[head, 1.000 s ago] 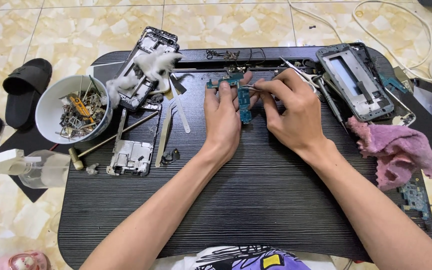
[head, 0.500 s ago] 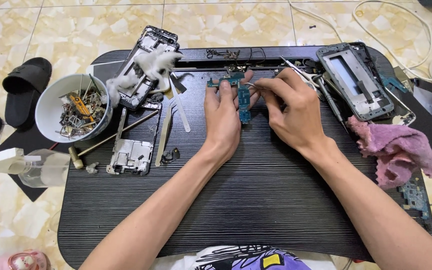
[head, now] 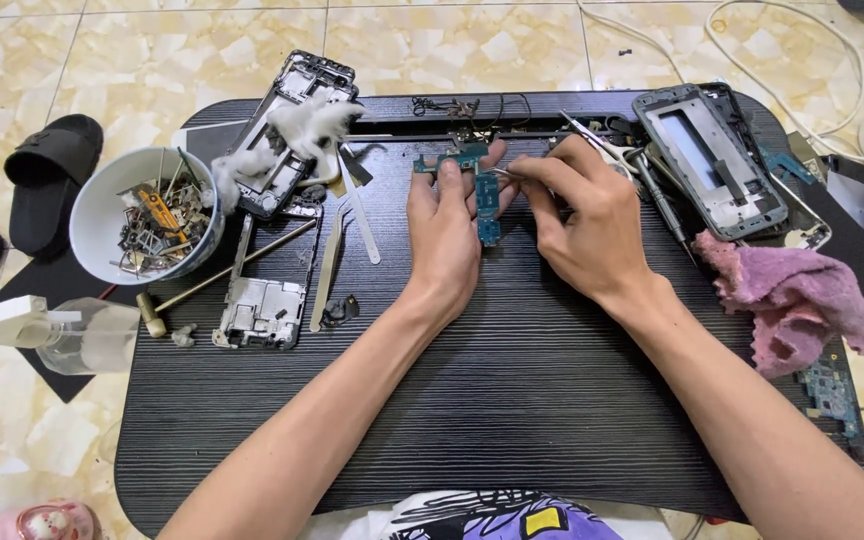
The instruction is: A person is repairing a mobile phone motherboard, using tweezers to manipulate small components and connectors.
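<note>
Bottom of the frame is just bare black ribbed tray (head: 512, 400). Centre-top is the action: left hand (head: 444, 225) lies flat, fingers pinning a small teal circuit board (head: 488, 195) to the tray. Right hand (head: 592, 215) is pinched shut on thin tweezers (head: 508, 174), tips at the board. Risk as I see it: a slip could gouge the board or flick a tiny part into the clutter. Mid-left, the white bowl of scrap parts (head: 142, 215) and stripped phone frame (head: 262, 300) would swallow it. Far upper right, another phone frame (head: 712, 160) over the pink cloth (head: 792, 295).
</note>
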